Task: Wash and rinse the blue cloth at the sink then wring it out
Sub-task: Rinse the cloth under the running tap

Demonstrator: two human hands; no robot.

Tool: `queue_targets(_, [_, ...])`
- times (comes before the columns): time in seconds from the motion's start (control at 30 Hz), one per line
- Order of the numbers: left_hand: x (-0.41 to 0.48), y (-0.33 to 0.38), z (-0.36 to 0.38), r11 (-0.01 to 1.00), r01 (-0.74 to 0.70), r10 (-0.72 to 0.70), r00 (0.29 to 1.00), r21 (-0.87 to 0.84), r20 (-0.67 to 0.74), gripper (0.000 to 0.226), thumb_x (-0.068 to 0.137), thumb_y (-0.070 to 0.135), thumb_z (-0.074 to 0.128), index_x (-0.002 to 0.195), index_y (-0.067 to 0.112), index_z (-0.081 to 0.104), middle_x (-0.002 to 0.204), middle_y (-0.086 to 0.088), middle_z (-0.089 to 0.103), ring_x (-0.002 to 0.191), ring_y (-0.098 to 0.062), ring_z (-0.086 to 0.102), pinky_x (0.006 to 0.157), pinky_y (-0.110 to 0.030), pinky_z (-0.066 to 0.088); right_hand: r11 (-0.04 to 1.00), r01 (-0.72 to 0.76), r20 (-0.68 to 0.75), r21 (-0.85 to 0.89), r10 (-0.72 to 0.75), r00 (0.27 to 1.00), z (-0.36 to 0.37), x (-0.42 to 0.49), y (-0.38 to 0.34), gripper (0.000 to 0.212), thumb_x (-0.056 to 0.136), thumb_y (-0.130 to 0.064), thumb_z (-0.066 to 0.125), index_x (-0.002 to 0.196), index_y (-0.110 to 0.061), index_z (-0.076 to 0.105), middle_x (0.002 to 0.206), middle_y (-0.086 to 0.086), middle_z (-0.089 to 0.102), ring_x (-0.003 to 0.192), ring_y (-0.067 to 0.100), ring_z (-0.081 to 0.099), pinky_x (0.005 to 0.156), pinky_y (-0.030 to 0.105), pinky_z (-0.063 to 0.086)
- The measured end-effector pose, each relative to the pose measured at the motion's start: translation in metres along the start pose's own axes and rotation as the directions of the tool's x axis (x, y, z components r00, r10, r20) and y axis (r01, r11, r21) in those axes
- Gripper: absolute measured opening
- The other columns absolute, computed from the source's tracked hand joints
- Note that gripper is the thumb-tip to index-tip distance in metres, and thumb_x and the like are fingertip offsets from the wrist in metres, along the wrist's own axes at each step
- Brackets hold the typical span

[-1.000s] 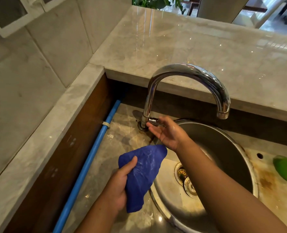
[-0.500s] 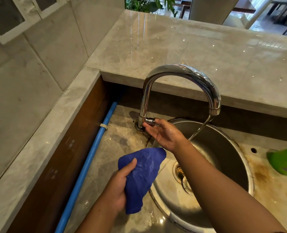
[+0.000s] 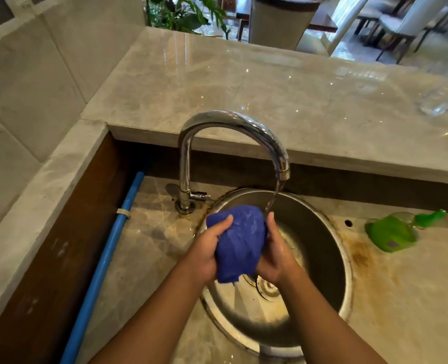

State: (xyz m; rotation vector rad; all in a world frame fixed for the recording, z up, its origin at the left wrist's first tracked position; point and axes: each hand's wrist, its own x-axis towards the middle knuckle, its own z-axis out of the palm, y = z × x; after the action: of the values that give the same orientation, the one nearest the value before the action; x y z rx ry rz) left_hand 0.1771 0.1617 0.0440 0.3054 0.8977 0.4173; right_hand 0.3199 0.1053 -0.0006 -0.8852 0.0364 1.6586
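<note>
Two grips, left hand [image 3: 206,249] and right hand [image 3: 276,257], clutch blue cloth [image 3: 240,237] under faucet stream [image 3: 274,194].

Bare left forearm [image 3: 149,319], bare right forearm [image 3: 322,319], bare left hand [image 3: 204,249], right hand [image 3: 278,256] glistening with water droplets

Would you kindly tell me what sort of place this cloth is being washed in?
Probably a kitchen or bar wash-up counter that opens onto a dining area. The clues are a round steel sink under a chrome gooseneck faucet, a raised marble counter, and dining chairs beyond it.
</note>
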Motion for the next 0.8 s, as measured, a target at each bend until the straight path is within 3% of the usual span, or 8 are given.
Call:
queue_targets(0.1, [0.016, 0.004, 0.013, 0.998, 0.040, -0.040, 0.999, 0.050, 0.007, 0.042, 0.078, 0.023, 0.070, 0.116, 0.007, 0.067, 0.116, -0.023, 0.073, 0.114, -0.040, 0.066, 0.097, -0.050, 0.051, 0.968, 0.117, -0.127, -0.221, -0.147, 0.981, -0.007, -0.005, -0.019, 0.051, 0.086, -0.038, 0.072, 0.129, -0.011, 0.066, 0.128, 0.017, 0.068, 0.119, 0.034, 0.066, 0.107, 0.053, 0.047])
queue_targets(0.17, [0.025, 0.008, 0.015, 0.993, 0.042, -0.040, 0.999, 0.112, -0.013, 0.040, 0.085, 0.016, 0.068, 0.124, 0.007, 0.063, 0.122, -0.024, 0.070, 0.116, -0.041, 0.065, 0.099, -0.053, 0.050, 0.890, 0.141, -0.182, -0.433, -0.239, 0.954, -0.008, -0.006, -0.032, 0.039, 0.089, -0.030, 0.071, 0.123, -0.013, 0.066, 0.119, 0.013, 0.073, 0.109, 0.031, 0.071, 0.100, 0.052, 0.053])
queue_targets(0.3, [0.039, 0.010, 0.017, 0.952, -0.078, 0.111, 0.989, 0.294, -0.099, 0.029, 0.094, 0.007, 0.064, 0.123, 0.011, 0.062, 0.110, -0.016, 0.074, 0.095, -0.030, 0.072, 0.072, -0.042, 0.062, 0.635, 0.206, -0.169, -0.745, -0.479, 0.862, -0.002, -0.007, -0.044, 0.012, 0.096, -0.027, 0.065, 0.103, -0.018, 0.068, 0.101, 0.006, 0.076, 0.095, 0.028, 0.073, 0.090, 0.046, 0.058])
queue_targets(0.37, [0.046, 0.008, 0.018, 0.925, -0.133, 0.208, 0.962, 0.357, -0.179, 0.022, 0.093, 0.016, 0.068, 0.115, 0.017, 0.064, 0.106, -0.011, 0.074, 0.091, -0.028, 0.073, 0.070, -0.042, 0.063, 0.566, 0.250, -0.131, -0.786, -0.546, 0.827, 0.003, -0.005, -0.041, 0.012, 0.096, -0.029, 0.064, 0.103, -0.019, 0.067, 0.098, 0.002, 0.075, 0.091, 0.021, 0.073, 0.085, 0.042, 0.059])
queue_targets(0.43, [0.053, 0.005, 0.020, 0.902, -0.157, 0.273, 0.929, 0.401, -0.250, 0.022, 0.091, 0.026, 0.071, 0.112, 0.021, 0.064, 0.108, -0.010, 0.074, 0.093, -0.029, 0.073, 0.082, -0.048, 0.061, 0.526, 0.313, -0.085, -0.791, -0.601, 0.795, 0.009, -0.004, -0.038, 0.008, 0.096, -0.025, 0.065, 0.100, -0.019, 0.067, 0.095, 0.002, 0.076, 0.086, 0.016, 0.074, 0.080, 0.038, 0.060])
queue_targets(0.57, [0.065, 0.004, 0.031, 0.870, -0.215, 0.380, 0.865, 0.443, -0.328, 0.026, 0.088, 0.040, 0.072, 0.105, 0.022, 0.066, 0.104, -0.008, 0.075, 0.095, -0.029, 0.073, 0.089, -0.053, 0.059, 0.458, 0.414, -0.027, -0.786, -0.695, 0.718, 0.023, -0.010, -0.046, 0.006, 0.096, -0.020, 0.065, 0.092, -0.018, 0.067, 0.090, 0.006, 0.075, 0.083, 0.019, 0.074, 0.075, 0.039, 0.061])
queue_targets(0.7, [0.074, -0.005, 0.048, 0.937, -0.276, 0.332, 0.896, 0.216, -0.295, 0.036, 0.091, 0.049, 0.065, 0.113, 0.019, 0.067, 0.107, -0.009, 0.077, 0.095, -0.029, 0.074, 0.072, -0.045, 0.062, 0.454, 0.487, 0.026, -0.746, -0.711, 0.702, 0.033, -0.015, -0.059, 0.014, 0.098, -0.023, 0.062, 0.088, -0.015, 0.066, 0.081, 0.004, 0.072, 0.076, 0.021, 0.071, 0.066, 0.031, 0.059])
queue_targets(0.8, [0.077, -0.012, 0.056, 0.986, -0.166, 0.167, 0.979, 0.022, -0.118, 0.054, 0.091, 0.056, 0.060, 0.127, 0.016, 0.065, 0.122, -0.014, 0.073, 0.111, -0.034, 0.069, 0.095, -0.052, 0.055, 0.510, 0.482, 0.004, -0.713, -0.684, 0.729, 0.035, -0.013, -0.065, 0.015, 0.098, -0.024, 0.061, 0.090, -0.013, 0.066, 0.079, 0.002, 0.071, 0.072, 0.019, 0.069, 0.063, 0.025, 0.057])
